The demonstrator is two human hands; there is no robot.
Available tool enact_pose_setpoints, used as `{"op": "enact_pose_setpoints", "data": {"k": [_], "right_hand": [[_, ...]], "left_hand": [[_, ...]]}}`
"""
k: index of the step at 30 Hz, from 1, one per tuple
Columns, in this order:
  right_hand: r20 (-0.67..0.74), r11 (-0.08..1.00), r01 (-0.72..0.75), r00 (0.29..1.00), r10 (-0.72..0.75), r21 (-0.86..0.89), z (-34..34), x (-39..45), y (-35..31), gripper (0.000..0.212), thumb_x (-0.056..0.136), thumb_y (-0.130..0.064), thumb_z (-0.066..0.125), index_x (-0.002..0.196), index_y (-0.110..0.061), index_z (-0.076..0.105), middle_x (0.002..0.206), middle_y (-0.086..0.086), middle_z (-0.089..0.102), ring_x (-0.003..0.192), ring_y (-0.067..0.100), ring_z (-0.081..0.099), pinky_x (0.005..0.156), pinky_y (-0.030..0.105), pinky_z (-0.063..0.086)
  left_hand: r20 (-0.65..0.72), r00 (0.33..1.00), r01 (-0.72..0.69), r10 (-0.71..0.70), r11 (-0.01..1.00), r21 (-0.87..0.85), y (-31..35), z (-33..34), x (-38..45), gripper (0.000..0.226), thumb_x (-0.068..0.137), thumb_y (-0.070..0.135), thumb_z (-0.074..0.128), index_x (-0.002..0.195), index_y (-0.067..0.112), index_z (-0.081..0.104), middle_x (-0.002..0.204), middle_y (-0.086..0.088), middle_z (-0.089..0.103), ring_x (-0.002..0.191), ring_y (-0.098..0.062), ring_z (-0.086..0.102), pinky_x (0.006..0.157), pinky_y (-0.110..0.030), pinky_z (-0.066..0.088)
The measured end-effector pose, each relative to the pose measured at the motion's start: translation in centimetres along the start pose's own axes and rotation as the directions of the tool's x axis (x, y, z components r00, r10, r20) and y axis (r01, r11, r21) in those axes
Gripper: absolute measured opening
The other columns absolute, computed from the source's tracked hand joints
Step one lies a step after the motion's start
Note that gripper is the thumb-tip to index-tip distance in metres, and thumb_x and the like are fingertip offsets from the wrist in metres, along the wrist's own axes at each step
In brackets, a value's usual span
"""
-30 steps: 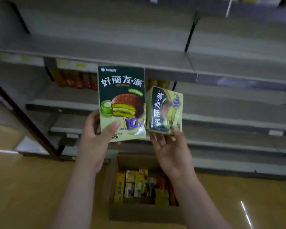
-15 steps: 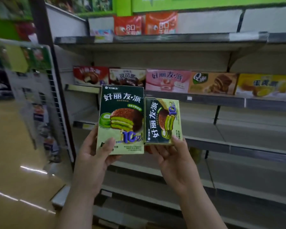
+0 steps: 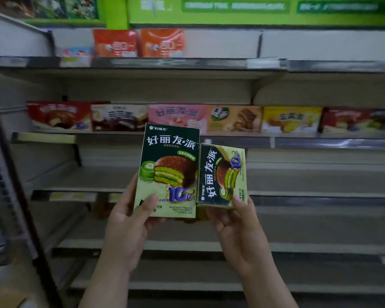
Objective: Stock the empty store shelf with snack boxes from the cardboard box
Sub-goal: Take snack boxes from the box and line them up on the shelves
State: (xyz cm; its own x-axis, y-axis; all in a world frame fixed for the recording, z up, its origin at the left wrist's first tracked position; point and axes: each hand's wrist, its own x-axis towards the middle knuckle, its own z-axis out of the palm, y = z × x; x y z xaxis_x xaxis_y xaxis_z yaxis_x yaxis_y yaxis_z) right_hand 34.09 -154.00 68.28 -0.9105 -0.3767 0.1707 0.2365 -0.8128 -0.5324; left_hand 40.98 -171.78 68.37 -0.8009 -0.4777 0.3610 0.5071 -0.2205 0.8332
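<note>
Bare store shelf [image 3: 80, 182] ahead; left hand [image 3: 131, 221] grips an upright snack box [image 3: 168, 172], right hand [image 3: 236, 221] grips a smaller box [image 3: 222, 174] touching beside it.

Two snack boxes, a larger one [image 3: 168, 172] and a smaller one [image 3: 222, 175], are printed dark green above and pale green below, with white lettering, a brown-and-green pie and a purple "10". The row of boxes [image 3: 178, 117] behind is coloured red, pink, tan and yellow. Orange bags [image 3: 138, 42] are seen under a bright green sign [image 3: 253, 10].
</note>
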Motion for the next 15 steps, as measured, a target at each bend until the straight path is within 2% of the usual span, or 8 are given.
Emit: {"op": "enact_pose_setpoints", "data": {"k": [2, 4, 7, 11, 15], "right_hand": [[-0.058, 0.996, 0.086, 0.994, -0.088, -0.034, -2.3, -0.4, -4.1, 0.045, 0.081, -0.015, 0.057, 0.125, -0.017, 0.054, 0.118, 0.016, 0.067, 0.102, 0.030, 0.066, 0.085, 0.043, 0.057], [-0.110, 0.986, 0.157, 0.980, -0.164, -0.064, -4.4, -1.0, -8.2, 0.050, 0.078, -0.019, 0.062, 0.127, -0.016, 0.054, 0.118, 0.016, 0.066, 0.100, 0.030, 0.067, 0.082, 0.042, 0.057], [-0.171, 0.944, 0.303, 0.931, -0.323, -0.134, -8.4, -3.0, -15.9, 0.048, 0.079, -0.018, 0.061, 0.126, -0.018, 0.054, 0.118, 0.016, 0.065, 0.098, 0.030, 0.067, 0.087, 0.045, 0.056], [-0.231, 0.889, 0.392, 0.866, -0.443, -0.236, -12.8, -5.9, -24.2, 0.044, 0.078, -0.018, 0.060, 0.122, -0.019, 0.056, 0.110, 0.014, 0.066, 0.095, 0.030, 0.066, 0.085, 0.044, 0.057], [-0.267, 0.849, 0.416, 0.821, -0.505, -0.327, -16.8, -8.6, -32.2, 0.044, 0.076, -0.018, 0.063, 0.120, -0.019, 0.059, 0.105, 0.013, 0.068, 0.093, 0.030, 0.067, 0.083, 0.042, 0.058]], "left_hand": [[0.097, 0.995, 0.040, -0.037, 0.999, -0.030, -2.3, 4.4, 0.7, 0.066, 0.069, 0.021, 0.073, 0.132, 0.027, 0.056, 0.106, -0.004, 0.073, 0.082, -0.020, 0.071, 0.056, -0.026, 0.057], [0.176, 0.983, 0.069, -0.059, 0.996, -0.053, -4.0, 8.9, 0.9, 0.084, 0.053, 0.038, 0.089, 0.131, 0.028, 0.058, 0.107, -0.005, 0.073, 0.084, -0.021, 0.072, 0.057, -0.027, 0.058], [0.293, 0.948, 0.162, -0.122, 0.980, -0.118, -7.7, 17.4, 0.4, 0.101, 0.035, 0.048, 0.096, 0.128, 0.031, 0.060, 0.110, -0.007, 0.072, 0.087, -0.024, 0.071, 0.059, -0.031, 0.059], [0.408, 0.899, 0.249, -0.157, 0.951, -0.182, -11.3, 27.0, -1.4, 0.105, 0.032, 0.047, 0.096, 0.129, 0.029, 0.059, 0.111, -0.007, 0.071, 0.086, -0.023, 0.071, 0.055, -0.028, 0.057], [0.486, 0.852, 0.316, -0.194, 0.931, -0.182, -15.3, 35.7, -3.7, 0.102, 0.037, 0.047, 0.095, 0.130, 0.027, 0.058, 0.119, -0.008, 0.068, 0.094, -0.027, 0.070, 0.059, -0.030, 0.058]]}}
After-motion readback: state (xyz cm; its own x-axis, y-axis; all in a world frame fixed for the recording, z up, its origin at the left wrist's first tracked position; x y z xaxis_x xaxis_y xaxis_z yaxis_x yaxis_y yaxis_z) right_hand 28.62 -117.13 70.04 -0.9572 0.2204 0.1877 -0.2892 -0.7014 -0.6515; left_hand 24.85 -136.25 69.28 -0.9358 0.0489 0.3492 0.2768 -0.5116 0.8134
